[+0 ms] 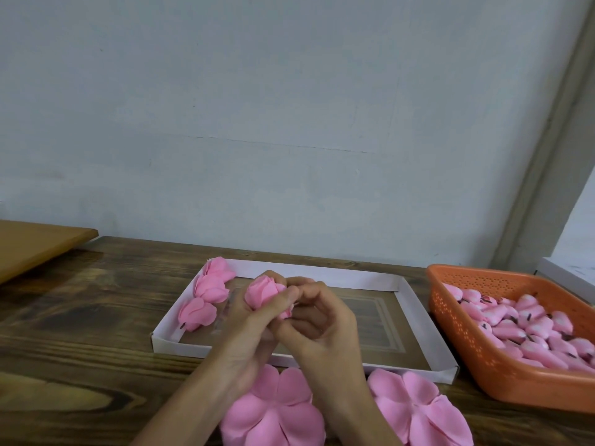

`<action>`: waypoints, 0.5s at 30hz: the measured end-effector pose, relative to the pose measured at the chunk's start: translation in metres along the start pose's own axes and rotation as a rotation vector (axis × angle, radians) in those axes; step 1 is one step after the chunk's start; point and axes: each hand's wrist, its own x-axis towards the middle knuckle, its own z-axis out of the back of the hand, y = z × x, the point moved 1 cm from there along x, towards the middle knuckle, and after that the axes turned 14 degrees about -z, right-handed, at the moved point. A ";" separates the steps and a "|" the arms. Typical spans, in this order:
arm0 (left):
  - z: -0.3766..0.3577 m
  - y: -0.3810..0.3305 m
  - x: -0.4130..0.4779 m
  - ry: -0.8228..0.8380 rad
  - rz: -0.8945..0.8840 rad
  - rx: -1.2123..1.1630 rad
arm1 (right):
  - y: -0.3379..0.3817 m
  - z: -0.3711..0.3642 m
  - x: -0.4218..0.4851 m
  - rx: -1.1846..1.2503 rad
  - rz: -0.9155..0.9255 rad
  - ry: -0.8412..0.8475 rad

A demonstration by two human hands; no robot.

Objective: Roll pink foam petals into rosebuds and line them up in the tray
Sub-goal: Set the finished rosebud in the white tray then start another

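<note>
Half-rolled pink foam rosebud (262, 292): held over the left half of the shallow white cardboard tray (415, 304). Left hand (251, 326) fingers (278, 302) wrapped round it; right hand (322, 326) curled, pinching its lower end. 3 finished pink rosebuds (209, 289): lined along the tray's left end. 2 flat pink foam petal pieces (273, 410): on the dark wooden desk (80, 317), just in front of the tray. Orange perforated plastic basket (457, 333): right of the tray, filled with small pink dark-tipped buds (528, 326)

We see soft, even light, a pale sheen on the table (80, 294) at its left, faint shadows, mild blur throughout, edges bowed.
</note>
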 end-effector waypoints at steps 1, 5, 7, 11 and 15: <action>0.000 0.000 0.000 -0.009 0.004 0.007 | 0.000 0.000 0.000 -0.002 0.005 -0.005; -0.004 0.001 -0.002 0.000 -0.046 0.045 | -0.001 -0.001 -0.002 -0.090 0.056 -0.046; -0.004 0.001 -0.002 0.016 -0.061 0.034 | 0.000 -0.001 -0.002 -0.075 0.048 -0.032; -0.002 -0.001 0.001 0.050 -0.044 -0.031 | 0.006 0.002 -0.001 0.025 -0.137 0.070; -0.001 -0.001 -0.001 0.121 -0.055 0.101 | 0.008 0.006 -0.002 0.123 -0.361 0.165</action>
